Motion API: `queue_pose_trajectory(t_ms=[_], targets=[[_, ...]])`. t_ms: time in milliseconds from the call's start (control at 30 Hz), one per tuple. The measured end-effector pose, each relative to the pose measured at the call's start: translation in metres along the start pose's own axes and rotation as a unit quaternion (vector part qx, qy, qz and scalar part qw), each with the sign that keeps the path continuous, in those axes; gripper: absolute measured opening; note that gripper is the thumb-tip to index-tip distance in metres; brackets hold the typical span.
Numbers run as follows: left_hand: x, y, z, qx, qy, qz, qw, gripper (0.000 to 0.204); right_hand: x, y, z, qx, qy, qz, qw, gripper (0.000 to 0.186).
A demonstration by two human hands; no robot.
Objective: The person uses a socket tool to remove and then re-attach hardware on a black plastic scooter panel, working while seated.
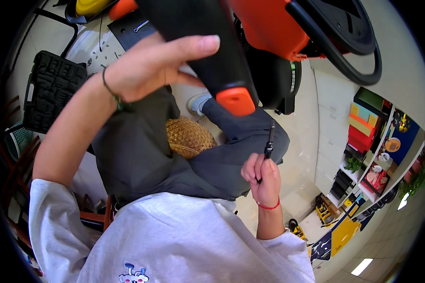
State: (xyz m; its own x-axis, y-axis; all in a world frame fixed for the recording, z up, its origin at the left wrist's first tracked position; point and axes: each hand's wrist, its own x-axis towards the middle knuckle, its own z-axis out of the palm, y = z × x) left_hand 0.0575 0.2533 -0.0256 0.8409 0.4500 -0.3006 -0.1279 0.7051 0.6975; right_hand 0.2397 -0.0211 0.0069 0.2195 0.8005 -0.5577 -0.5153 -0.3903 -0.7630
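My left hand [148, 68] grips a thick black bar [212, 61] with an orange end cap [237, 100]. Its thumb lies along the front, and the other fingers are partly hidden behind. The bar slants down from the top of the view, beside a large orange and black machine [267, 28] with a black looped handle [333, 61]. Lower down, my right hand [263, 177] closes around a small dark screwdriver [269, 146]. Its thin tip points up and stands apart from the orange cap.
A woven straw stool [189, 137] shows between my legs. An open black tool case [54, 89] stands at left, near scattered screws [101, 56] and a wrench [141, 26] on a dark panel. Wooden chairs [21, 174] are at lower left. White cabinets [333, 127] and filled shelves [363, 155] stand right.
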Motion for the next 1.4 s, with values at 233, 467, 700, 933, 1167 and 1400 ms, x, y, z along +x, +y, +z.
queue_pose_trajectory(t_ms=[233,467,700,933,1167,1400], targets=[[0.070,-0.013,-0.132,-0.040,0.074,0.037,0.996,0.041,0.131,0.017,-0.009,-0.231,0.017,0.092,0.968,0.025],[0.110,-0.102,-0.210,-0.117,0.090,-0.057,0.987,0.054,0.250,0.074,-0.038,-0.240,0.016,0.128,0.962,0.017],[0.164,-0.176,-0.232,-0.197,-0.040,-0.127,0.971,0.051,0.277,0.117,-0.059,0.013,0.197,0.274,0.941,0.035],[0.200,-0.227,-0.232,-0.245,-0.090,-0.227,0.938,0.046,0.282,0.136,-0.071,0.148,0.149,0.288,0.934,0.054],[0.209,-0.267,-0.214,-0.322,-0.061,-0.207,0.922,0.060,0.288,0.142,-0.076,0.087,0.274,0.217,0.933,0.050],[0.234,-0.284,-0.201,-0.259,0.008,-0.230,0.938,0.063,0.297,0.174,-0.090,0.053,0.335,0.172,0.925,0.047]])
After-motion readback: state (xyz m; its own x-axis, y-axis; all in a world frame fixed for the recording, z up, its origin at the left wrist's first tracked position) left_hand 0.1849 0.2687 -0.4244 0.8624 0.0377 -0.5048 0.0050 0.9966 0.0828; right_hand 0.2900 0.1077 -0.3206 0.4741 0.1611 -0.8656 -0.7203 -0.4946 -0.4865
